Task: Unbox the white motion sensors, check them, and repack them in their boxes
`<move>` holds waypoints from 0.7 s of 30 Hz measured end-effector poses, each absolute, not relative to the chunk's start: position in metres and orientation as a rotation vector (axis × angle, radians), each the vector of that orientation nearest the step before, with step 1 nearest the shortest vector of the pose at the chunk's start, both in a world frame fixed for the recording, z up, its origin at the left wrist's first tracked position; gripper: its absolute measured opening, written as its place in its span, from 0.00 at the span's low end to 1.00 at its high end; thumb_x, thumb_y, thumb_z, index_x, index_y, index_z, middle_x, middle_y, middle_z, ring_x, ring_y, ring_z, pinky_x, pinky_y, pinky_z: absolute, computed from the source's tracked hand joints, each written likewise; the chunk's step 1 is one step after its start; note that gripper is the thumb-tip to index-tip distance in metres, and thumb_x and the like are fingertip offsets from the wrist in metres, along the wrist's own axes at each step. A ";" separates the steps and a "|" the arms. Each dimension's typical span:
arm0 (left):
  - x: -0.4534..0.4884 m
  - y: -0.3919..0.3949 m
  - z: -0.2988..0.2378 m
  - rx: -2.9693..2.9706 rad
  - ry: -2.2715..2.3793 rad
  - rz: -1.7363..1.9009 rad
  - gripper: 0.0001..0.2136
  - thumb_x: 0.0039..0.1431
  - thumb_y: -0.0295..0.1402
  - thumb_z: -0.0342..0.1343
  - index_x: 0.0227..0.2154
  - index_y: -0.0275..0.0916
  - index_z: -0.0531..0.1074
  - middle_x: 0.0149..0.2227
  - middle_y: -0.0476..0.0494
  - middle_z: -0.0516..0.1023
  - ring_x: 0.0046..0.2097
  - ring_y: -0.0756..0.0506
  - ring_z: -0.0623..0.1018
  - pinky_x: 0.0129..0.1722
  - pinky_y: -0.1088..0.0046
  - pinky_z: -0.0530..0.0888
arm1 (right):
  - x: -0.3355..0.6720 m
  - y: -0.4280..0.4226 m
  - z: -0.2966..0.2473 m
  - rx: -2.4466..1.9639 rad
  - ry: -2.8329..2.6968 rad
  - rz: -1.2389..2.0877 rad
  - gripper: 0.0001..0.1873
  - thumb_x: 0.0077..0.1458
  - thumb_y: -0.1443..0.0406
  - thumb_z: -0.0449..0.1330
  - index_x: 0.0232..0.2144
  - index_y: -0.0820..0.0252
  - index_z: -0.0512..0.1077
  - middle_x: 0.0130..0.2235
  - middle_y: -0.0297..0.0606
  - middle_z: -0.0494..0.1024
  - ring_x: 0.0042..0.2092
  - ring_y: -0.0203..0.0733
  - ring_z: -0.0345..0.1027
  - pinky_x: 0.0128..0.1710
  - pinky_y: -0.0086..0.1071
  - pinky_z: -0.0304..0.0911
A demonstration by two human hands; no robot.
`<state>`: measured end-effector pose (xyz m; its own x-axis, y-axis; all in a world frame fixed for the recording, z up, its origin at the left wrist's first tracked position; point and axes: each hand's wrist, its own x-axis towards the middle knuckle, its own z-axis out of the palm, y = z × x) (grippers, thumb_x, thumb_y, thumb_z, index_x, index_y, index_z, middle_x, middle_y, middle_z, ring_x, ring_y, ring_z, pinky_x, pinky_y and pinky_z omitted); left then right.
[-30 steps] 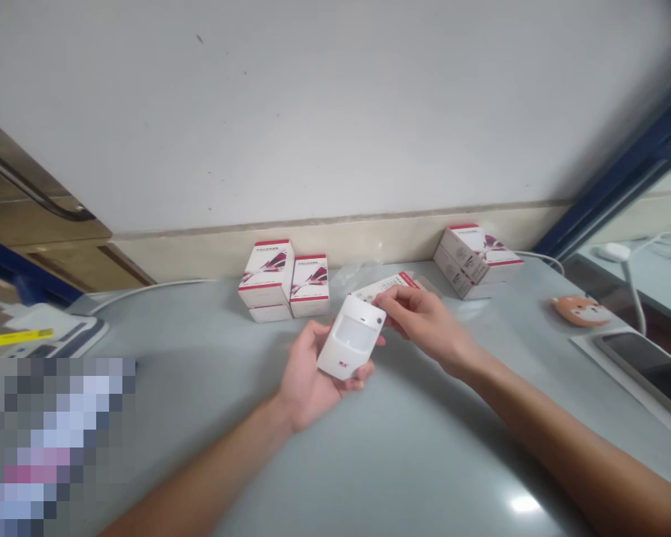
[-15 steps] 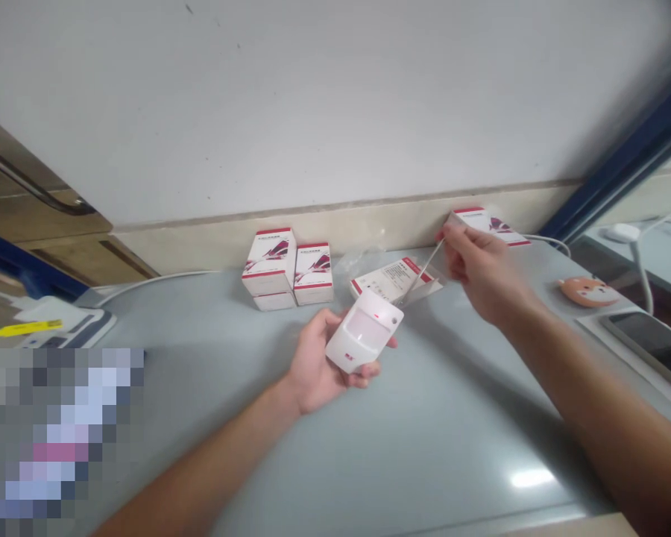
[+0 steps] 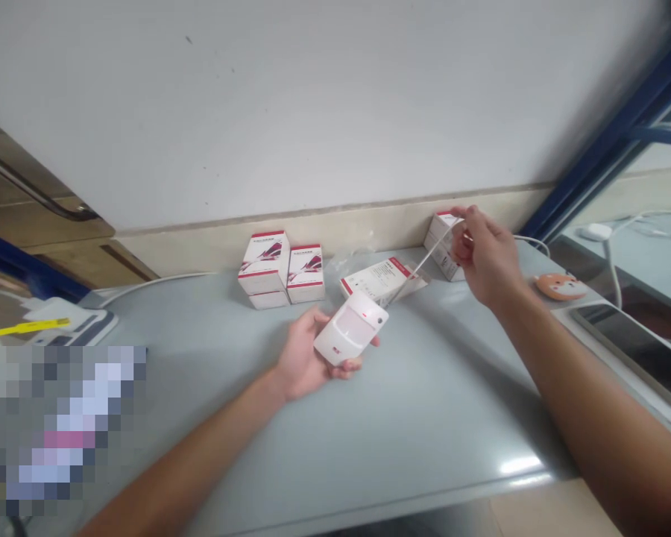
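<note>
While your left hand (image 3: 307, 358) is cradling the white motion sensor (image 3: 350, 327), your right hand (image 3: 486, 257) is pinching a thin clear strip (image 3: 425, 261), its long axis running down-left toward the sensor.

Nothing legible. Small red mark on white motion sensor (image 3: 351, 327) (too tiny to read); print on cartons (image 3: 262, 257) and leaflet (image 3: 381, 280) blurred.
</note>
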<state>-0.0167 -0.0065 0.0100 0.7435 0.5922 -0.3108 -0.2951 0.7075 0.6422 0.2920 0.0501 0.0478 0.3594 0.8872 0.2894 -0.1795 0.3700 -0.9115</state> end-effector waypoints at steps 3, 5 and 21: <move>-0.015 -0.017 0.012 0.597 0.545 0.591 0.22 0.61 0.40 0.48 0.52 0.32 0.72 0.46 0.26 0.81 0.27 0.45 0.73 0.26 0.70 0.58 | 0.287 0.048 0.045 -0.970 -0.954 0.880 0.23 0.52 0.44 0.73 0.41 0.51 0.79 0.30 0.29 0.69 0.23 0.30 0.53 0.18 0.29 0.49; -0.017 -0.022 0.013 0.576 0.554 0.617 0.22 0.62 0.39 0.48 0.53 0.32 0.72 0.45 0.26 0.81 0.27 0.46 0.73 0.26 0.71 0.57 | 0.284 0.046 0.043 -1.020 -0.992 0.882 0.22 0.53 0.45 0.73 0.42 0.49 0.80 0.32 0.30 0.71 0.23 0.31 0.55 0.19 0.30 0.52; -0.019 -0.023 0.020 0.575 0.609 0.637 0.21 0.66 0.38 0.49 0.55 0.32 0.72 0.48 0.24 0.81 0.28 0.45 0.74 0.28 0.68 0.61 | 0.281 0.050 0.029 -1.145 -1.001 0.780 0.19 0.52 0.59 0.73 0.46 0.48 0.78 0.37 0.33 0.81 0.26 0.33 0.64 0.22 0.29 0.61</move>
